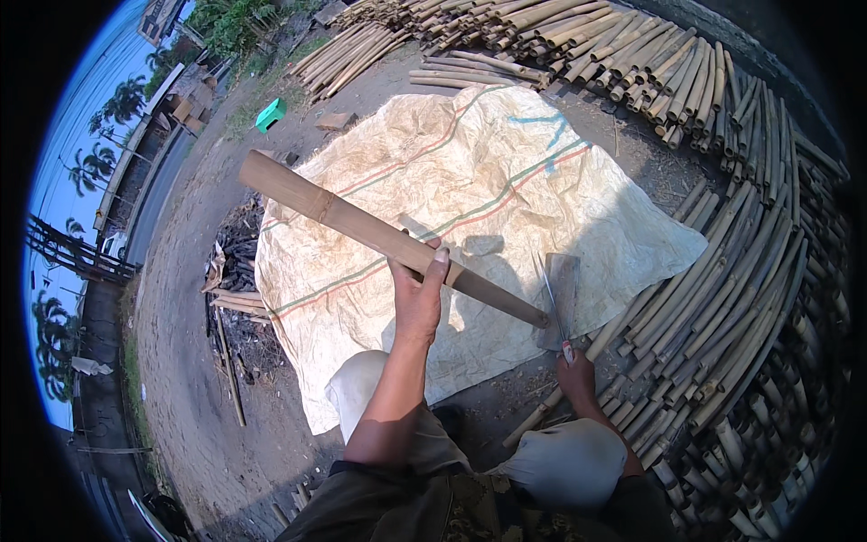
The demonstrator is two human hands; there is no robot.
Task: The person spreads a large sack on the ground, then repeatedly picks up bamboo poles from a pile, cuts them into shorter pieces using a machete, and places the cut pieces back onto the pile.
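Note:
My left hand (417, 303) is wrapped round the middle of a length of split bamboo (361, 219). The bamboo slants from the upper left down to the right, and its lower right end reaches a grey wooden block (562, 280); whether it touches the block I cannot tell. In my right hand (576, 378), closed round a handle with some red on it, is a long-bladed knife (552, 296). Its blade points away from me, along the block's left side. Beneath lies a cream woven plastic sheet (379, 149) with green and red stripes. A small greyish block (484, 245) lies on it.
Stacks of bamboo poles (623, 54) line the back, and more bamboo poles (713, 307) are piled close at my right. Charred pieces (237, 248) lie at the sheet's left edge. A green plastic stool (270, 115) and a brick (335, 120) sit on the dirt beyond.

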